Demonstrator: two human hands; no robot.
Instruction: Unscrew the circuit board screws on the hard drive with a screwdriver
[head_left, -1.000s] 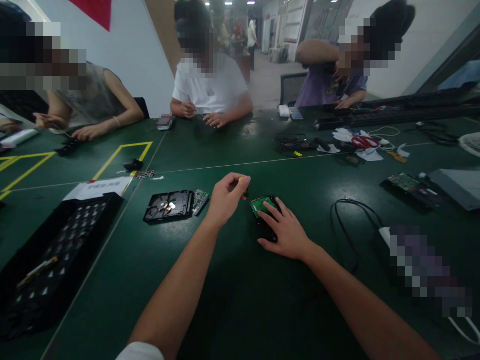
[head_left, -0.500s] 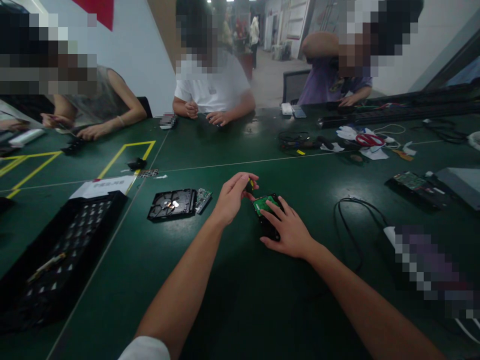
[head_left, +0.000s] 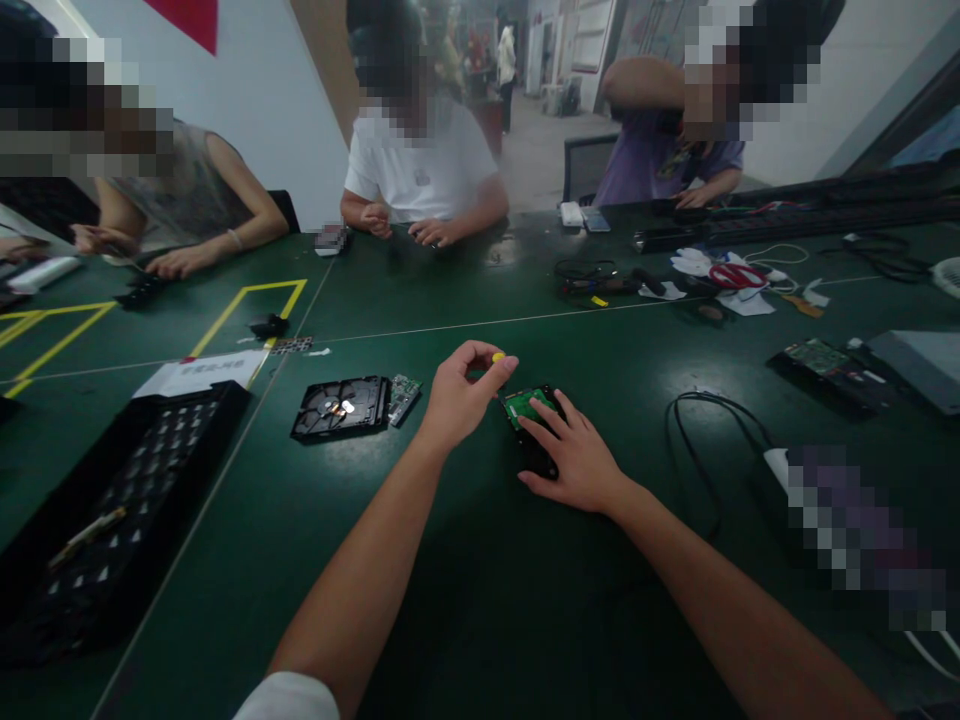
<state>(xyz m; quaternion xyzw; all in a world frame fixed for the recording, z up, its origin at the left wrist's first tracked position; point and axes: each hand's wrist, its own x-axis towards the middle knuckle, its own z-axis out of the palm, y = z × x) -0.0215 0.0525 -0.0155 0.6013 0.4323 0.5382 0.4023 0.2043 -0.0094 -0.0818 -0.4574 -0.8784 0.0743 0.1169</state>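
Note:
A hard drive (head_left: 525, 450) with a green circuit board (head_left: 517, 404) facing up lies on the green table in front of me. My right hand (head_left: 577, 455) rests across it, fingers spread over the board and thumb at its near side. My left hand (head_left: 469, 390) is closed in a pinch just above the drive's far left corner. Between its fingertips shows the yellow end of a small screwdriver (head_left: 499, 357); the fingers hide most of the tool. To the left lie an opened black drive casing (head_left: 341, 408) and a loose circuit board (head_left: 405, 400).
A long black tray (head_left: 142, 500) stands at the left, beside a white paper sheet (head_left: 199, 372). On the right are a black cable (head_left: 686, 450), another drive with a board (head_left: 825, 375) and a grey box (head_left: 919, 365). Several people sit across the table (head_left: 420, 300).
My left fingers have shifted their grip, with the thumb now extended to the right and the screwdriver's yellow end showing above it. My right hand stays on the hard drive.

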